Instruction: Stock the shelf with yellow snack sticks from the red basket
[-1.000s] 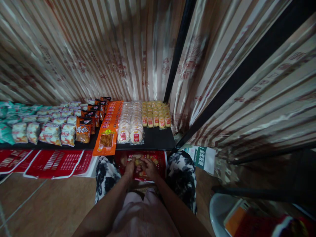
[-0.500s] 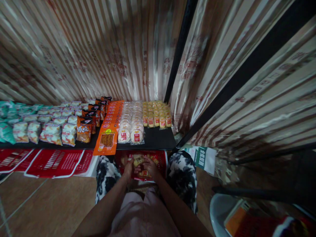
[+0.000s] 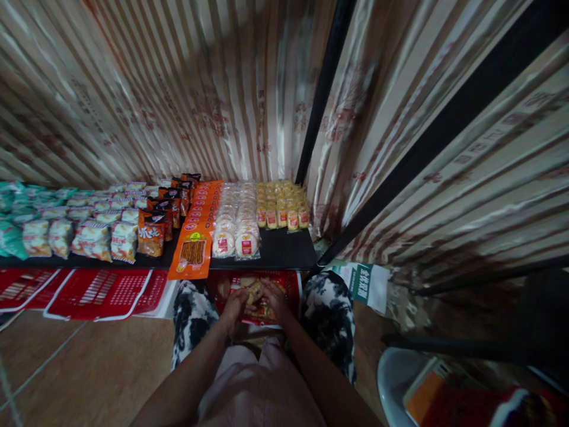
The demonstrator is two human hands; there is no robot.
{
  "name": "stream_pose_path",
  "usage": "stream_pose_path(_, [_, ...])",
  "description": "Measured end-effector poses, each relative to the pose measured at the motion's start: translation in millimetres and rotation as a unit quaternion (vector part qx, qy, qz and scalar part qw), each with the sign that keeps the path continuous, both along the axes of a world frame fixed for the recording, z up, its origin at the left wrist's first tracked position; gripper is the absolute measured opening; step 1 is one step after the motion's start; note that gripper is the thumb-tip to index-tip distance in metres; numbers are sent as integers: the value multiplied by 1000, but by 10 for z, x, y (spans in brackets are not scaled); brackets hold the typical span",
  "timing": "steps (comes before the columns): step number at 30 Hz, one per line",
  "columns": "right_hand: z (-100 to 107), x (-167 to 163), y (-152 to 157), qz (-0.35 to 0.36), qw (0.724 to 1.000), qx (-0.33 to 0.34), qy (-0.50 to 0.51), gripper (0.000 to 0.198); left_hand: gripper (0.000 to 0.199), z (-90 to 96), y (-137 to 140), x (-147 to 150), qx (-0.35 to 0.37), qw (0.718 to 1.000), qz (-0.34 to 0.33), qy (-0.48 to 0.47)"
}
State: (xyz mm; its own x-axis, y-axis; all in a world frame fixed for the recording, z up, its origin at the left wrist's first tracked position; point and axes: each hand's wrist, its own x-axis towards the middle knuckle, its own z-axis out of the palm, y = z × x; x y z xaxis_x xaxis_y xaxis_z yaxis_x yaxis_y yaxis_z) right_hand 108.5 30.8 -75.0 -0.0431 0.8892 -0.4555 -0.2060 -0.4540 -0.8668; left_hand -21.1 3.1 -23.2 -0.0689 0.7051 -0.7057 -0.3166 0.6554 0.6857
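Between my knees a red basket (image 3: 293,290) holds several small wrapped snacks in yellow, white and red. Above it, my left hand (image 3: 235,307) is closed around the near-left side of a small yellow snack packet (image 3: 255,292). From the other side my right hand (image 3: 274,298) meets the packet with its fingers curled. The dim light blurs the fingertips and the packet's print. Just beyond the basket, rows of yellow snack packets (image 3: 282,207) and clear-wrapped round white crackers (image 3: 235,231) line the right part of a black shelf (image 3: 287,249).
Further left on the shelf stand orange stick-snack bags (image 3: 192,249), black-and-orange bags (image 3: 151,232), white bags (image 3: 91,240) and green bags (image 3: 11,237). Red baskets (image 3: 100,293) sit below. Black poles (image 3: 326,89) and a striped curtain (image 3: 222,89) rise behind. A pale tub (image 3: 386,379) is at lower right.
Both hands have shifted slightly, and the yellow packet between them has moved a little right and turned. The shelf goods look the same.
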Motion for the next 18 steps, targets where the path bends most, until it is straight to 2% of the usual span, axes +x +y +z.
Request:
stream_pose_path(4, [44, -1, 9, -11, 1000, -1, 10, 44, 26, -7, -4, 8, 54, 998, -16, 21])
stream_pose_path(8, [92, -9, 2, -24, 999, 13, 22, 41, 34, 35, -20, 25, 115, 988, -52, 87])
stream_pose_path(15, [244, 35, -33, -23, 998, 40, 39, 29, 27, 69, -69, 52, 180, 966, -89, 161])
stream_pose_path(18, [274, 54, -47, -17, 998, 56, 38, 31, 29, 39, -88, 57, 202, 958, -100, 175])
